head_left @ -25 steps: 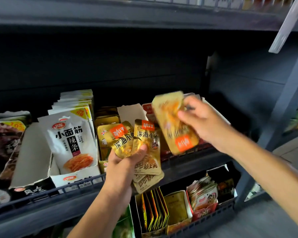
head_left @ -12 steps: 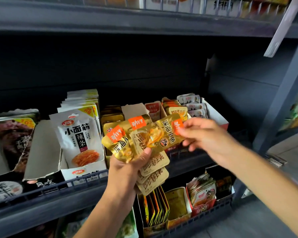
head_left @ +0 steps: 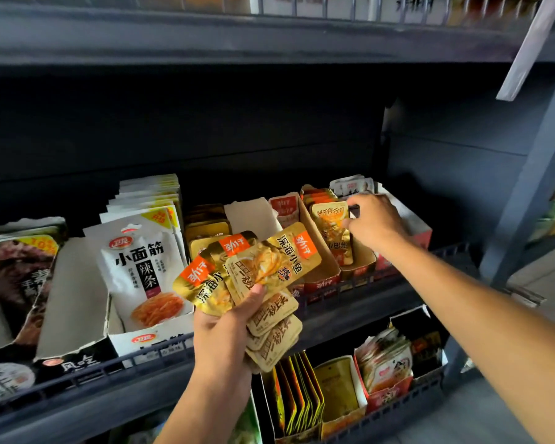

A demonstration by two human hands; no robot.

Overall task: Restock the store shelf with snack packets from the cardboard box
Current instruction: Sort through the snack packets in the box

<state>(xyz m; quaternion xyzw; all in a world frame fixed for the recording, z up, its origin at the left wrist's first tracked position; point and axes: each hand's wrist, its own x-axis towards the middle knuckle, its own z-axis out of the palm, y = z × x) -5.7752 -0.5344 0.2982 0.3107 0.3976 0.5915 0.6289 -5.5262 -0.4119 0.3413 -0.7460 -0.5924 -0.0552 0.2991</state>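
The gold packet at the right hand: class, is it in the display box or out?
Partly in. The gold packet stands upright, lower end inside the display box, top held by the right hand.

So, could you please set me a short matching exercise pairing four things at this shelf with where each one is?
Things:
1. fan of gold packets
2. single gold packet
3. white noodle-snack pouch
4. torn cardboard flap

Places:
A. front of its white display box
B. gripped in the left hand
C. left of the white pouches
D. pinched by the right hand over the red tray

Pairs: 1-B, 2-D, 3-A, 4-C
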